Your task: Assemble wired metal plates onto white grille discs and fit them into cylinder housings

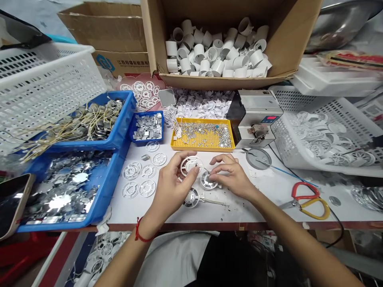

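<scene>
My left hand point(176, 179) is closed on a white plastic spoked ring point(191, 164), thumb on its near side and fingers around its far left edge. Close to that ring, my right hand point(229, 173) has its fingers bent together; whatever they pinch is too small to name. Just under those fingertips lies another white ring point(206, 181) with a metal piece in it. Nearer me, a ring with a metal disc and wires point(191, 198) rests on the table. Several flat white rings point(147, 188) lie left of my left hand.
Ahead are a yellow tray point(203, 150) of small metal parts and a grey machine point(257, 115). Blue trays point(104, 199) stand left, a white basket point(299, 167) right. Scissors point(305, 202) and a round grey dish point(259, 158) lie right. A carton point(221, 83) of white cylinders is behind.
</scene>
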The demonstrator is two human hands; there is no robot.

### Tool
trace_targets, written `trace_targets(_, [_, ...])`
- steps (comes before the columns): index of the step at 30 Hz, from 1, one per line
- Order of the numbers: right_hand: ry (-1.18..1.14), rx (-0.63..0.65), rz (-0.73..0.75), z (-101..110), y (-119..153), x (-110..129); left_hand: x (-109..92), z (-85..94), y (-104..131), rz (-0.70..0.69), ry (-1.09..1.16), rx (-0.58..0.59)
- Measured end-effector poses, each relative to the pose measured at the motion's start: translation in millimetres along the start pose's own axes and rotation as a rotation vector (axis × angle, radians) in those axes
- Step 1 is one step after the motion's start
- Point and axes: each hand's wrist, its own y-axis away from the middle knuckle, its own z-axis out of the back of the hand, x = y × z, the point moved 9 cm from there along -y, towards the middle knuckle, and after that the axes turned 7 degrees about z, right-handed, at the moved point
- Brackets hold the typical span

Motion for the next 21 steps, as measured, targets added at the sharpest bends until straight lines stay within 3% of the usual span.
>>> trace_targets(7, [0.037, 0.071, -0.016, -4.9, -1.8, -6.2, 11.6, -3.0, 4.5, 0.068, 0.001, 0.038])
trace_targets(11, [0.071, 0.028, 0.017, -1.9, 4.9, -9.1, 15.8, -7.2, 4.6, 0.078, 0.001, 0.063])
trace_targets(16, [0.112, -0.046, -0.034, 9.6, 28.4, -20.1, 30.9, -17.0, 2.2, 0.204, -0.005, 0.182])
trace_targets(21, [0.234, 0.026, -0.104, 1.5, 54.3, -23.5, 26.4, -38.0, 0.3, 0.327, 0.256, 0.361])
